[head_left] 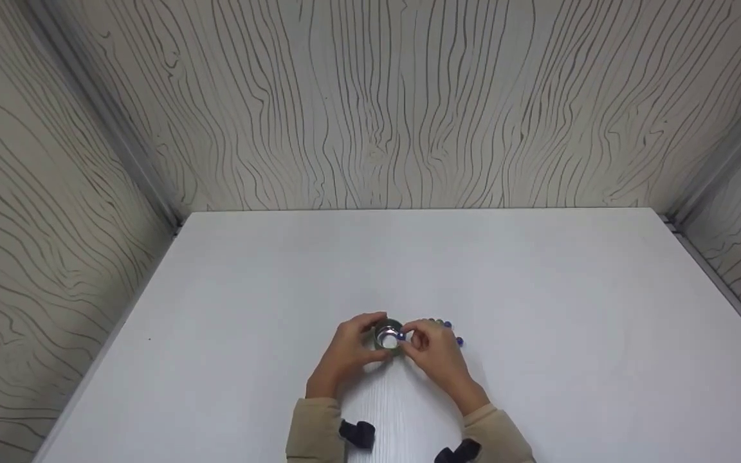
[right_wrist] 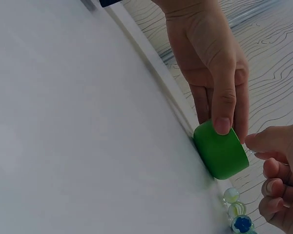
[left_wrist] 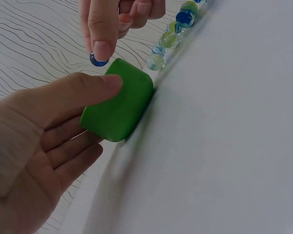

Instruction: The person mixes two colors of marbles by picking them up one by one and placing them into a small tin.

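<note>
A small green cup [left_wrist: 124, 105] with a shiny metallic inside stands on the white table. My left hand [head_left: 343, 350] grips it from the left, thumb on the near side and fingers round the far side. My right hand [head_left: 438, 352] is at the cup's right rim and pinches a dark blue marble [left_wrist: 98, 60] between thumb and forefinger. In the head view this marble is over the cup's opening. Several blue and greenish clear glass marbles [left_wrist: 185, 18] lie on the table to the right of the cup, partly hidden behind my right hand.
The white tabletop [head_left: 248, 276] reaches back to a wood-grain patterned wall [head_left: 370, 109]. Similar panels stand at both sides. Black straps or mounts [head_left: 359, 435] sit at my sleeved wrists.
</note>
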`<action>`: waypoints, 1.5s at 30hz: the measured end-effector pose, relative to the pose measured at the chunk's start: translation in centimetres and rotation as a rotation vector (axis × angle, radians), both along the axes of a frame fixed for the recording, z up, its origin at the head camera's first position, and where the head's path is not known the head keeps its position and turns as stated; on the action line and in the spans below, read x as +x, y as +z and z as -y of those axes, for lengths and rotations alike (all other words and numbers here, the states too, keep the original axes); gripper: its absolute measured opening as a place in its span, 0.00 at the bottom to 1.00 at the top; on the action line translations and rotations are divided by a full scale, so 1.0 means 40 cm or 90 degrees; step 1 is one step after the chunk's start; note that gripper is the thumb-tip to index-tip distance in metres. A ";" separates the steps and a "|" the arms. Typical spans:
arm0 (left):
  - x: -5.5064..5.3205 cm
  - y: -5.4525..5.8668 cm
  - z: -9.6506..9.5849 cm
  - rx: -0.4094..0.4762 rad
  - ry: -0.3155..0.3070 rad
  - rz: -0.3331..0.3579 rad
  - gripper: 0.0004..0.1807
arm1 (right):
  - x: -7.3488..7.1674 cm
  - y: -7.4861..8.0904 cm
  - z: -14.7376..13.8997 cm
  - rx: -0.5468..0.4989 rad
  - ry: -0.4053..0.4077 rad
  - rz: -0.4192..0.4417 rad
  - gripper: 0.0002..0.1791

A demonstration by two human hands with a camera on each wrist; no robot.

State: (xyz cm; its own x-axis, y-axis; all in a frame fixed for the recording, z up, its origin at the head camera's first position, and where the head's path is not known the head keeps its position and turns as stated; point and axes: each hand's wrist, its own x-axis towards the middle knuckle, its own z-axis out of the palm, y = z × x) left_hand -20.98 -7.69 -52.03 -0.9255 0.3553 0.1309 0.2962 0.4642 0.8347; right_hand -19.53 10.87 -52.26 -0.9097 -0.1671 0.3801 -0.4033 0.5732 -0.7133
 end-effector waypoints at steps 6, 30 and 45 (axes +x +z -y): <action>0.001 -0.003 -0.002 -0.003 0.001 0.002 0.34 | 0.002 -0.002 0.004 0.003 0.003 0.009 0.09; 0.004 0.006 -0.004 0.001 0.015 0.049 0.35 | -0.023 0.031 -0.055 -0.052 -0.063 0.004 0.08; 0.002 0.003 -0.006 0.004 0.026 0.049 0.35 | -0.014 0.039 -0.032 0.089 -0.109 0.113 0.08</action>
State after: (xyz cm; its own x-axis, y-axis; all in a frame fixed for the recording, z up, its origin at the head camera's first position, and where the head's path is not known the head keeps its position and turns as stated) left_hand -20.90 -7.47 -51.92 -0.9465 0.3168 0.0612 0.2124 0.4692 0.8571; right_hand -20.10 12.16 -50.71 -0.9794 -0.0453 0.1966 -0.1684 0.7201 -0.6731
